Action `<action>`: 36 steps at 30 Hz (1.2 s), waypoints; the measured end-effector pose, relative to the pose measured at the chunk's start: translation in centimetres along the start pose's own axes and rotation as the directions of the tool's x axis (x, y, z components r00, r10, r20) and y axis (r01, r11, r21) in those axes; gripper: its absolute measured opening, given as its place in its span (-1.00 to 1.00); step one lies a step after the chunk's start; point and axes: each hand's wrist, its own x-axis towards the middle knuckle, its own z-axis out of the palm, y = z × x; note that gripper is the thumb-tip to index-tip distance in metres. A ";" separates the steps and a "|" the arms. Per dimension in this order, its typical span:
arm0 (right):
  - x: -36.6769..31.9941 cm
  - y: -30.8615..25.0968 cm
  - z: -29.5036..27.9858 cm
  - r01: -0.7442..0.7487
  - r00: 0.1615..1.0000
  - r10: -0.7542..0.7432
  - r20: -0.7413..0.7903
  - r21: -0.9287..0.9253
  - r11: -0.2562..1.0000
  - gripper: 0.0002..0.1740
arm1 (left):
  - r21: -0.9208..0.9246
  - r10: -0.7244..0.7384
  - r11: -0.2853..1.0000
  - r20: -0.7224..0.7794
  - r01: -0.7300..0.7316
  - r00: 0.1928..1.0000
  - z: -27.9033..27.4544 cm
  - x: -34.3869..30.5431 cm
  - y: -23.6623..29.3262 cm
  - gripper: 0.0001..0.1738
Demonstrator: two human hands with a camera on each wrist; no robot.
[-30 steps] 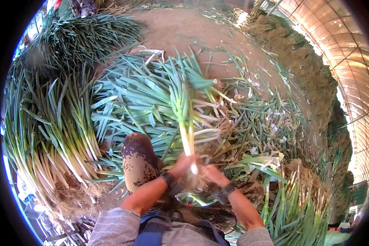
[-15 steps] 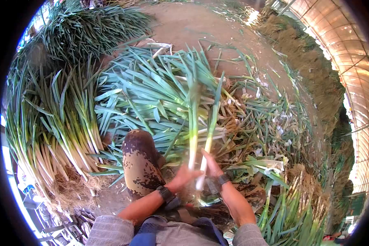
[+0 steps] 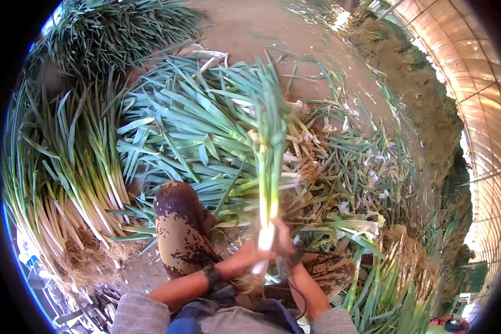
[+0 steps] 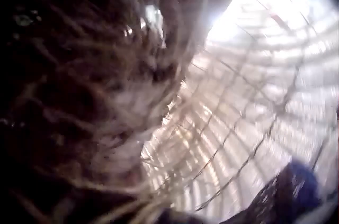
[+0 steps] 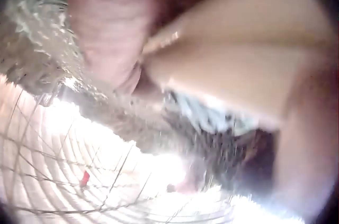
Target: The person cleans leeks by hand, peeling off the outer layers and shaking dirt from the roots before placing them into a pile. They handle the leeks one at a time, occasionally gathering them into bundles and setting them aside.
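Observation:
Two long green onions (image 3: 268,192) stand up together over the lap, green tops away from the body and white ends toward it. My left hand (image 3: 249,258) grips them low, near the white root ends. The right hand (image 3: 284,238) curls round the white part just above, from the right side. Blurred fingers (image 5: 114,28) in the right wrist view lie against a pale stalk (image 5: 228,49). The left wrist view is dark and smeared, with thin root-like strands (image 4: 122,208). Beyond the hands lies a loose heap of green onions (image 3: 189,122).
Onions with roots on lie in rows (image 3: 61,183) at the left, below a darker leafy pile (image 3: 117,36). Stripped leaves and peelings (image 3: 367,161) cover the ground at right. Another rooted bundle (image 3: 395,284) lies by the right knee. A camouflage-clad knee (image 3: 178,228) rises at left.
Half a second ago the two onions were apart, one at each hand; now they are side by side. The hands have come closer together and drawn slightly toward the body.

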 end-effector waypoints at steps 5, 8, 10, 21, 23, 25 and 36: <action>2.5 -0.6 -6.2 -0.118 0.981 -0.054 -0.185 -0.798 0.591 -0.43 | -0.012 -0.211 0.977 -0.130 0.211 0.969 -1.2 1.3 -5.7 -0.60; 7.0 -3.8 -7.9 0.056 0.874 -0.472 -0.113 -0.943 0.329 -0.48 | 0.085 -0.213 0.969 -0.206 0.234 0.955 -1.1 0.8 -5.8 -0.70; 9.6 -6.5 -4.6 -0.060 0.898 -0.435 -0.074 -0.997 0.045 -0.49 | 0.108 -0.151 0.979 -0.180 0.172 0.972 -0.9 1.2 -6.5 -0.68; 24.8 -6.5 -5.0 -0.106 0.907 -0.417 -0.051 -0.988 -0.110 -0.58 | 0.190 0.008 0.981 -0.253 0.042 0.967 -1.8 1.1 -8.7 -0.37; 24.5 -6.5 -5.1 0.037 0.872 -0.468 -0.144 -0.934 0.357 -0.92 | 0.186 0.008 0.982 -0.222 0.034 0.975 -2.2 1.2 -9.1 -0.35; 22.9 -9.3 -4.8 0.191 0.844 -0.522 -0.121 -0.842 0.504 -0.94 | 0.127 0.026 0.992 -0.224 0.003 0.974 -1.9 1.5 -9.4 -0.31; 6.9 -25.1 -3.0 0.287 0.734 -0.643 -0.219 -0.758 0.585 -0.87 | 0.212 -0.199 0.945 -0.236 0.250 0.951 -1.0 1.8 -9.2 -0.31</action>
